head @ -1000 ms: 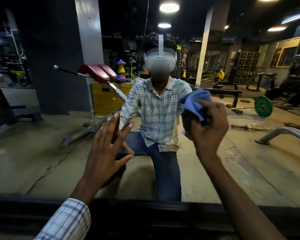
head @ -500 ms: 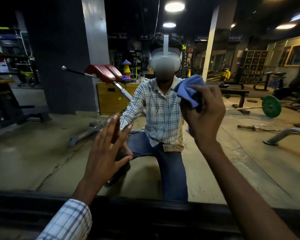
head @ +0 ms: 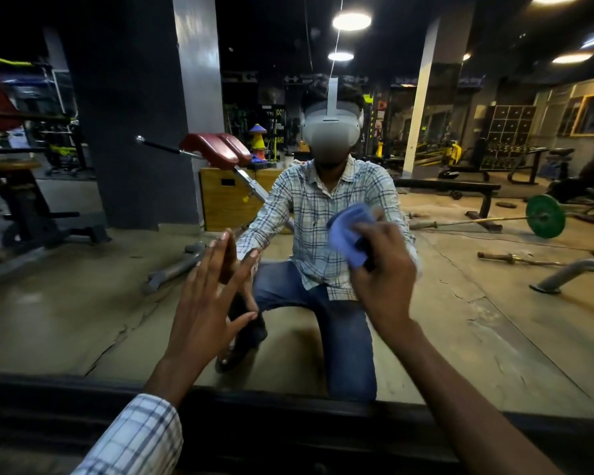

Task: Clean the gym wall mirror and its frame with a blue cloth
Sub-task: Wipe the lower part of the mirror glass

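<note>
head view: right grip (head: 384, 279) clamps the bunched blue cloth (head: 352, 231) against the mirror (head: 66, 303), likely for wiping pressure; left grip (head: 206, 303), fingers straight and apart, rests flat on the glass, probably bracing, above the dark frame (head: 323, 423).

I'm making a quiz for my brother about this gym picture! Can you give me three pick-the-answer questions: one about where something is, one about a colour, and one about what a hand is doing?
1. Where does the green weight plate show in the mirror?
A) far left
B) far right
C) top middle

2. What colour is the cloth?
A) red
B) blue
C) yellow

3. How is the left hand?
A) a tight fist
B) gripping a bottle
C) open, fingers straight

Answers:
1 B: the plate sits on the floor, well to the right of the reflected person.
2 B: the cloth bunched in the right hand is blue.
3 C: its fingers are spread straight towards the mirror.
</note>
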Demonstrator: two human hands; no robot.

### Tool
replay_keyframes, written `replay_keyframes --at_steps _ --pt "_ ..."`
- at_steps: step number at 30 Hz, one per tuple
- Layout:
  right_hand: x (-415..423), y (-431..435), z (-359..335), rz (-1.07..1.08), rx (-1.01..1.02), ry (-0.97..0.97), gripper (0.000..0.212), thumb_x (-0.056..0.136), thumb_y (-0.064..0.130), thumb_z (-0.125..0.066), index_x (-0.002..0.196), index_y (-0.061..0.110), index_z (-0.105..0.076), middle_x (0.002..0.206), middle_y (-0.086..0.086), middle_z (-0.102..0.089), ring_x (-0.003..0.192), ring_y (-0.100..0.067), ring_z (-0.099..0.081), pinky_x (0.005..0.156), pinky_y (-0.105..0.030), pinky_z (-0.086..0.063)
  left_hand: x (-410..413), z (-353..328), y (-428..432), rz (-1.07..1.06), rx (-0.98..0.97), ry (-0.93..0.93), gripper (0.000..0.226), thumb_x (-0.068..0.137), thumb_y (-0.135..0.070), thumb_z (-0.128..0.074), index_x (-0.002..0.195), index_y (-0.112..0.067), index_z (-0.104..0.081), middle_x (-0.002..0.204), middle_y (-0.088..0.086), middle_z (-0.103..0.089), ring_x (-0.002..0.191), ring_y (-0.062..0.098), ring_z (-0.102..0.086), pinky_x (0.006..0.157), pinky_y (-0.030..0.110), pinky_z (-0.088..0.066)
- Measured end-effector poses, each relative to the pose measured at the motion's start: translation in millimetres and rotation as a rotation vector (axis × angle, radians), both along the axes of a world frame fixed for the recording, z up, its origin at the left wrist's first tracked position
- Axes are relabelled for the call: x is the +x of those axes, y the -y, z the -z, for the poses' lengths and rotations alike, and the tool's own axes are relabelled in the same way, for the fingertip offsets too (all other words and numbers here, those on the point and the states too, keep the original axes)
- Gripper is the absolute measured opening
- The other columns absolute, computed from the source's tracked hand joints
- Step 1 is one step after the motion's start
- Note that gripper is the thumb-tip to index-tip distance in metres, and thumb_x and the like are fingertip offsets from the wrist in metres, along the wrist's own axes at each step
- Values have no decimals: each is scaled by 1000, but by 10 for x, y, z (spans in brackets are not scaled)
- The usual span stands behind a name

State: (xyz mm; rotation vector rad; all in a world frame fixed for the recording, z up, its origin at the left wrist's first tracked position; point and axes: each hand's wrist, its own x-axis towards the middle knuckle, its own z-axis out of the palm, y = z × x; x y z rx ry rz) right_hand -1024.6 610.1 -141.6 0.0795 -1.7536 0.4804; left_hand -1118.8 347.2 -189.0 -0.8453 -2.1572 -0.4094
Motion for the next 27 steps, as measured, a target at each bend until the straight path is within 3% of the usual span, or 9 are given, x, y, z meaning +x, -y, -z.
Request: replay_keyframes --at_steps 3,6,12,17,22,27 --pt "-16 74 -106 5 -156 -142 33 83 1 -81 114 9 -72 104 -7 -61 92 -17 -61 72 -38 -52 -56 -14 94 -9 -24 -23 122 66 -46 -94 164 -31 -23 174 10 4 160 32 -8 114 54 -37" --pt "-44 175 -13 11 -149 -124 35 82 1 -80 115 10 -71 105 -6 -61 93 -16 -61 73 -37 -53 -158 -41 234 -45 -2 18 125 65 -49 -94 164 -36 -20 174 10 9 160 34 -4 114 60 -35" --pt "-56 209 -13 58 -148 -125 33 81 -2 -81 112 7 -72 100 -7 -62 90 -5 -57 71 -21 -46 -468 -70 491 33 -27 -45 122 65 -56 -92 164 -31 -25 173 14 7 160 35 -1 117 61 -28" --pt "-111 347 -46 99 -174 -186 31 86 26 -75 108 6 -69 100 -8 -62 90 4 -55 74 -11 -40 -674 -34 523 99 -41 -158 114 67 -63 -87 161 -28 -34 173 17 -2 159 39 -11 113 62 -30" --pt "-116 432 -43 161 -199 -193 29 83 16 -70 110 8 -66 105 -10 -63 91 -11 -58 75 -18 -42 -792 -2 554 184 -26 -200 109 70 -61 -87 161 -29 -35 173 16 -4 158 40 -14 117 56 -21" --pt "-104 597 -50 215 -298 -138 33 85 0 -69 116 8 -61 113 -10 -62 101 -22 -61 82 -40 -56 -850 -17 612 261 -7 -182 108 69 -48 -92 160 -29 -37 173 15 -5 157 39 -14 115 58 -23"
